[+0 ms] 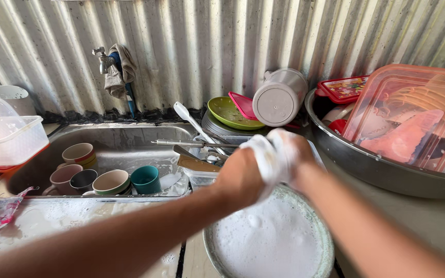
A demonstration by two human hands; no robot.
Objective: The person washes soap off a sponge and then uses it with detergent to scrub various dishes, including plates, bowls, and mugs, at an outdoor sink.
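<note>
Fingers [263,154] of both hands, foam-covered, clasp together above the level round basin [323,234].

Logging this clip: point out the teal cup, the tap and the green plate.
teal cup [146,179]: head view, on its outer side wall.
tap [102,59]: head view, on its metal body.
green plate [227,111]: head view, on its inner face.

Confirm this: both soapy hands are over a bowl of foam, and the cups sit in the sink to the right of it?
Not quite. The head view shows the cups in the sink left of the foam bowl, not right. Both soapy hands are over it.
</note>
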